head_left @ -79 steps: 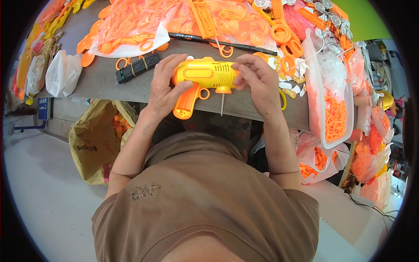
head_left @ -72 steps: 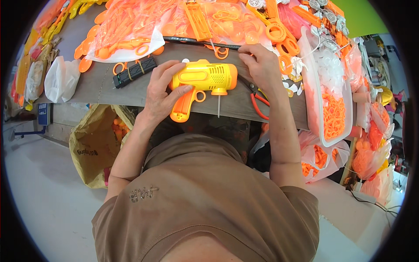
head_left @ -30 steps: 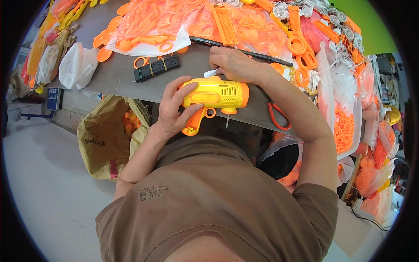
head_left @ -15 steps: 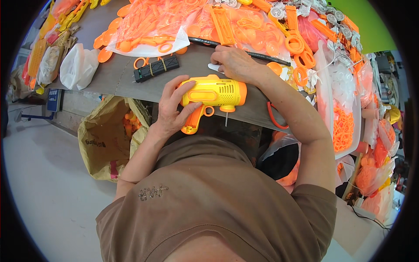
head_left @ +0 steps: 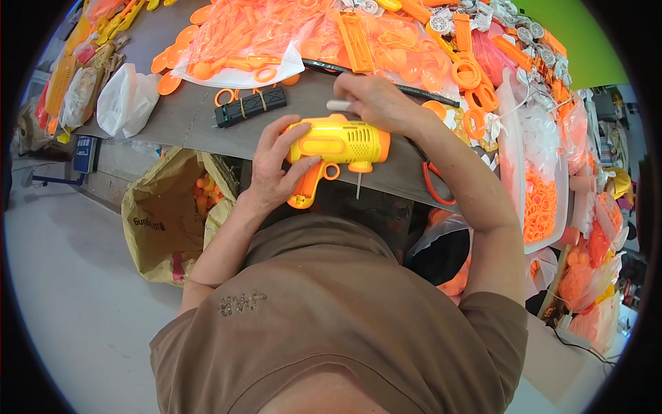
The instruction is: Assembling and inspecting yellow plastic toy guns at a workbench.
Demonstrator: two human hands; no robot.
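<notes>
A yellow and orange toy gun (head_left: pixel 338 146) lies on its side at the table's near edge, its orange handle pointing down. My left hand (head_left: pixel 279 162) grips its rear end, with fingers over the top and the thumb on the side. A thin metal rod (head_left: pixel 358 186) sticks down below the toy's round knob. Just above the toy, my right hand (head_left: pixel 372 100) is closed with a small whitish stick-like piece (head_left: pixel 338 105) at its fingertips. Part of that piece is hidden by the fingers. Right of the toy, a red-handled tool (head_left: pixel 434 185) is partly covered by my right forearm.
A black box-like part (head_left: pixel 250 106) with a band round it lies left of the toy. Bagged orange parts (head_left: pixel 255 41) fill the far side. A clear bin (head_left: pixel 541 200) holds orange rings at right. An open paper sack (head_left: pixel 162 221) stands below the table's left edge.
My right hand has drawn the whitish piece slightly up, its fingers now more curled round it. The left hand and the toy gun stay nearly in place.
</notes>
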